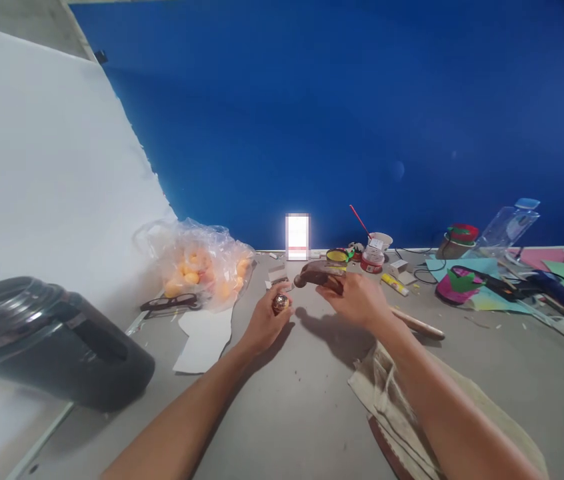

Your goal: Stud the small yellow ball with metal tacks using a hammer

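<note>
The ball [281, 304] is mottled brown. The hammer head [318, 272] is dark brown, its handle [422, 325] tan. The table [272, 413] is grey, the backdrop [272, 120] blue, the wall [47, 147] white. The fruit [191, 278] is orange, the paper [207, 341] plain white, the tumbler [107, 353] dark grey. The cloth [383, 385] is cream with a brown edge [381, 439]; the straw [359, 221] is red, the bottle cap [527, 203] pale blue.

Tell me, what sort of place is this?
Probably a craft table or small workshop bench: coloured paper lies on the right, a hammer is held above the grey tabletop, and a blue panel stands behind.
</note>
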